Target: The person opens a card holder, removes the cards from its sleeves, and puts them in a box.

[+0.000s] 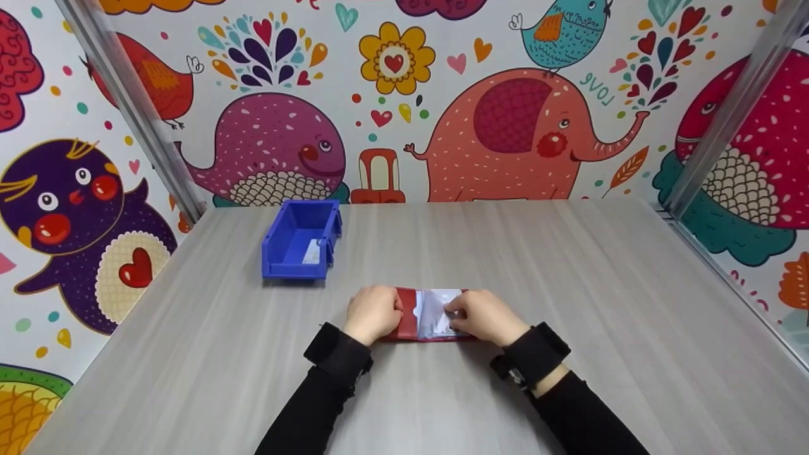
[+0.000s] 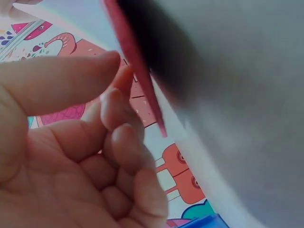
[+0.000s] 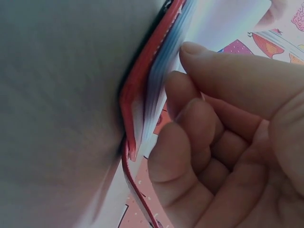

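Observation:
A red card holder (image 1: 408,316) lies spread on the table between the two hands, its clear plastic sleeves (image 1: 430,316) over the right half. A white card (image 1: 447,303) shows through the sleeves. My left hand (image 1: 373,313) holds the left cover, thumb and curled index finger at the red cover's edge (image 2: 142,76) in the left wrist view. With thumb and index finger, my right hand (image 1: 483,316) pinches at the sleeves near the card. The right wrist view shows the stacked sleeves (image 3: 159,76) inside the red cover (image 3: 135,90), right beside the fingertips.
A blue plastic bin (image 1: 294,272) stands farther back on the left of the table (image 1: 569,284), with a small white piece (image 1: 312,251) inside. Walls with cartoon animals enclose the back and sides, with metal posts (image 1: 139,114) at the corners.

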